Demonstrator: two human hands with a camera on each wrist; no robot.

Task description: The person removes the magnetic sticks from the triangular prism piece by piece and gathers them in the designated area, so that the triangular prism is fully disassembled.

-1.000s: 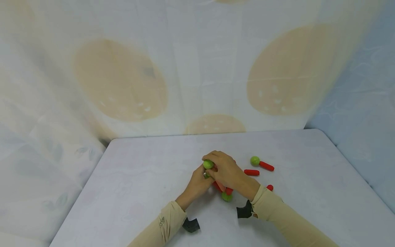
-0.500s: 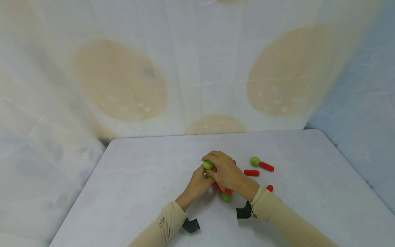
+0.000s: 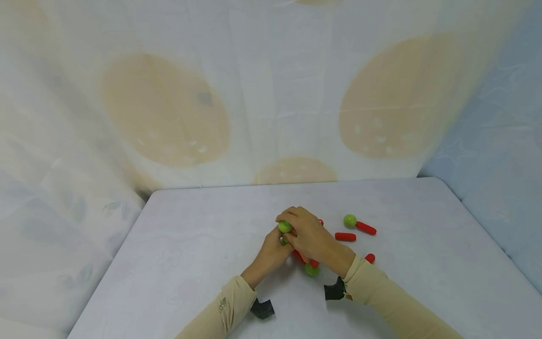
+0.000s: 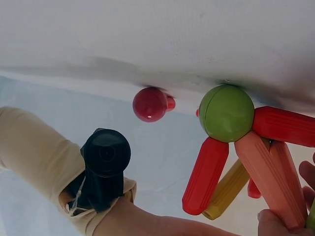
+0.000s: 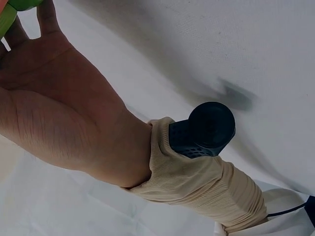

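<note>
Several red sticks and green balls already join into a small frame [image 3: 306,262], gripped mid-table by left hand [image 3: 271,252] and right hand [image 3: 311,233], fingers curled round its top ball [image 3: 284,227]. Loose pieces remain to the right (ball-and-stick pair [image 3: 357,224], red stick [image 3: 345,237]), so I judge it partly built.

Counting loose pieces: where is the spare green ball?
In the head view, the green ball lies on the table, right of the right hand, joined to a red stick.
</note>
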